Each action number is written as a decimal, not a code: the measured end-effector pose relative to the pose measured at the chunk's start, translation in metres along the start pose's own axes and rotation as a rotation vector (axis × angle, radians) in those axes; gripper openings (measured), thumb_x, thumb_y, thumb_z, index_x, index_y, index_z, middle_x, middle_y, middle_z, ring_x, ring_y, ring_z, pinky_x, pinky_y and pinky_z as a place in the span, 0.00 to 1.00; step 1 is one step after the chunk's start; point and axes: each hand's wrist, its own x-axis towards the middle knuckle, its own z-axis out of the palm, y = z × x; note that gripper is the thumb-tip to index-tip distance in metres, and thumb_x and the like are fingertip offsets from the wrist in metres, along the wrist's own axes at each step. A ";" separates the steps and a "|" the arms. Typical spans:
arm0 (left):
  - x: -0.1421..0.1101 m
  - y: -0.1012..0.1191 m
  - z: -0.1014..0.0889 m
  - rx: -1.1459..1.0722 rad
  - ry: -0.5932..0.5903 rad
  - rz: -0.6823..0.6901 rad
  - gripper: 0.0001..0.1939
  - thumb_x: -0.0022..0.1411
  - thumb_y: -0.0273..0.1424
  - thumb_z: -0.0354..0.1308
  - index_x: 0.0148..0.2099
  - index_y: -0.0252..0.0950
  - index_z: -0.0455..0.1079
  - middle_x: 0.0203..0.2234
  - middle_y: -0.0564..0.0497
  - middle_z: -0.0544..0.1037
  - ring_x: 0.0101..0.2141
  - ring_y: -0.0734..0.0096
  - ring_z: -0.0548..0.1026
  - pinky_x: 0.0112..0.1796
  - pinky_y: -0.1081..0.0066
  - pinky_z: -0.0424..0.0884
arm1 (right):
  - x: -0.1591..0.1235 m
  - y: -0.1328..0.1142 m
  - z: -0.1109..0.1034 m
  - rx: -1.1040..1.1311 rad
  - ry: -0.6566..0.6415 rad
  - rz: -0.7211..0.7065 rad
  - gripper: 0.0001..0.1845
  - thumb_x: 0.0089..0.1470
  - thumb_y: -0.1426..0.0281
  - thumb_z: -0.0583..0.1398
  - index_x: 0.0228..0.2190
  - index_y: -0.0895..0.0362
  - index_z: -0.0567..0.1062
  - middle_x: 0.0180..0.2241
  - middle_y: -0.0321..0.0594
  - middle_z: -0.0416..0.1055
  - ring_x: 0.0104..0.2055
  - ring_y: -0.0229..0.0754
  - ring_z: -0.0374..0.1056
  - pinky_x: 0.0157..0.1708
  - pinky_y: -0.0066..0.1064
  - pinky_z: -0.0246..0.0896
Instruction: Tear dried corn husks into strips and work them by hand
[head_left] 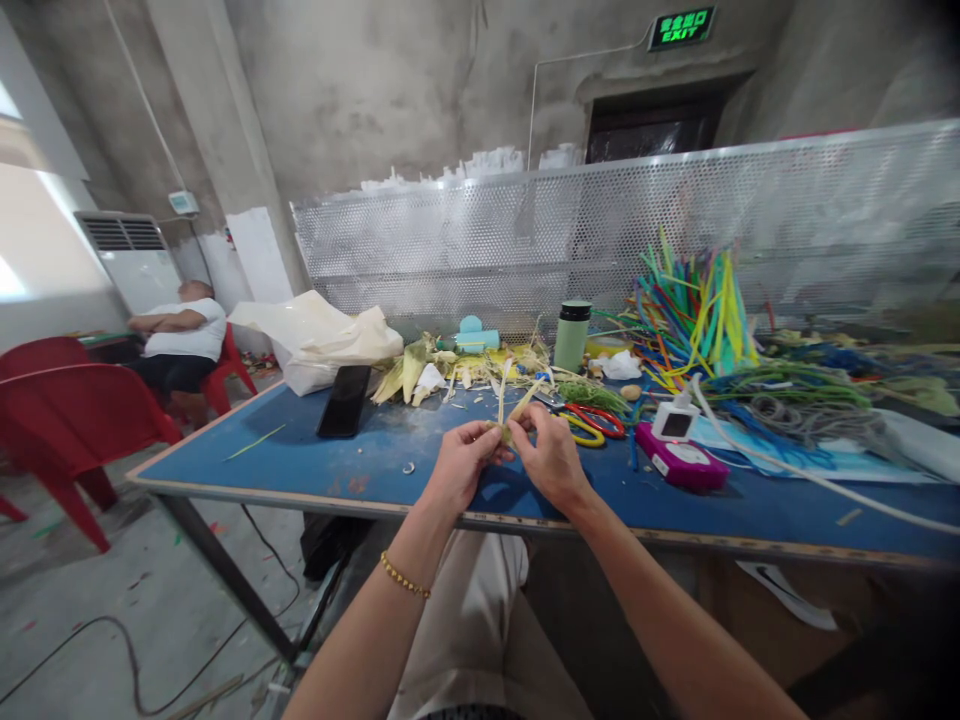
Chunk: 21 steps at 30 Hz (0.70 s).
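Above the front part of the blue table, my left hand (471,455) and my right hand (549,450) meet, their fingers closed on a small piece of pale, straw-coloured dried husk (524,400). Two narrow ends of it stick up in a V between the fingertips; its lower part is mostly hidden by the fingers. Just beyond my right hand lie scissors with red handles (600,420) and a yellow-handled pair (583,432). Behind the hands, scraps of dry husk (411,370) are strewn over the table.
The blue table (300,465) backs onto a perforated metal panel (450,240). On it are a black phone (345,400), a plastic bag (322,340), a green bottle (572,338), a magenta box (681,458), a white cable (795,470) and colourful pipe-cleaner-like strips (697,315). A person (184,335) sits at left.
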 end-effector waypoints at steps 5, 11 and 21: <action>0.000 0.000 0.001 0.041 0.044 0.022 0.15 0.46 0.37 0.68 0.29 0.29 0.73 0.19 0.50 0.73 0.22 0.76 0.70 0.27 0.74 0.63 | -0.001 -0.002 0.001 -0.004 0.000 -0.069 0.05 0.55 0.72 0.56 0.27 0.56 0.67 0.28 0.37 0.71 0.31 0.40 0.67 0.38 0.34 0.53; 0.002 -0.002 0.000 0.036 0.077 0.043 0.14 0.46 0.37 0.68 0.29 0.30 0.72 0.18 0.52 0.72 0.21 0.77 0.68 0.26 0.74 0.62 | -0.001 -0.004 0.000 0.013 -0.017 -0.039 0.06 0.56 0.70 0.56 0.27 0.56 0.68 0.27 0.37 0.71 0.30 0.40 0.67 0.37 0.34 0.53; 0.000 0.000 0.002 0.076 0.079 0.041 0.13 0.44 0.35 0.68 0.28 0.31 0.73 0.20 0.51 0.72 0.22 0.77 0.68 0.28 0.74 0.61 | -0.001 -0.002 0.000 0.036 -0.024 0.033 0.05 0.55 0.70 0.56 0.27 0.55 0.68 0.26 0.37 0.73 0.29 0.41 0.67 0.36 0.34 0.55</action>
